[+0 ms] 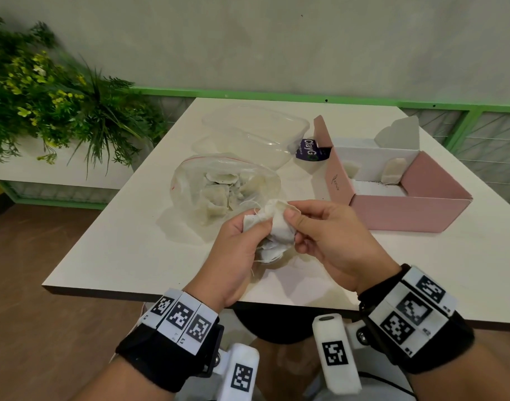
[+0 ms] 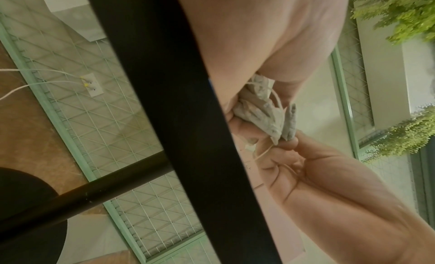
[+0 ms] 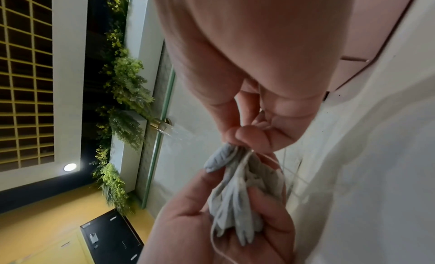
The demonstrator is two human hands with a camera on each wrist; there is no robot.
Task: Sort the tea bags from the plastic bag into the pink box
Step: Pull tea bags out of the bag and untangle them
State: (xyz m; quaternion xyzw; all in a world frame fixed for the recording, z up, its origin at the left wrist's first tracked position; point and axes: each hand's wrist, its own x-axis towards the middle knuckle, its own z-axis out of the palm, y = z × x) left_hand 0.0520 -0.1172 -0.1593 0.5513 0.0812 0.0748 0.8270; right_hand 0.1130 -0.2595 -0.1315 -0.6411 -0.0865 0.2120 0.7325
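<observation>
Tea bags [image 1: 272, 235] sit bunched in a white clump between both hands, above the near part of the white worktop [image 1: 126, 241]. The left hand [image 1: 236, 256] has its grip curled round the lower part of the clump, thumb pressed on top. The right hand [image 1: 329, 235] pinches the upper edge of one bag between thumb and forefinger; in the wrist views thin strings trail from the bunch. Just behind the hands lies the clear plastic bag [image 1: 196, 180], open, with more tea bags inside. To its right stands the pink box [image 1: 421, 209], lid up, with two tea bags leaning against its white back wall. A clear plastic container [image 1: 256, 125] sits behind the bag.
</observation>
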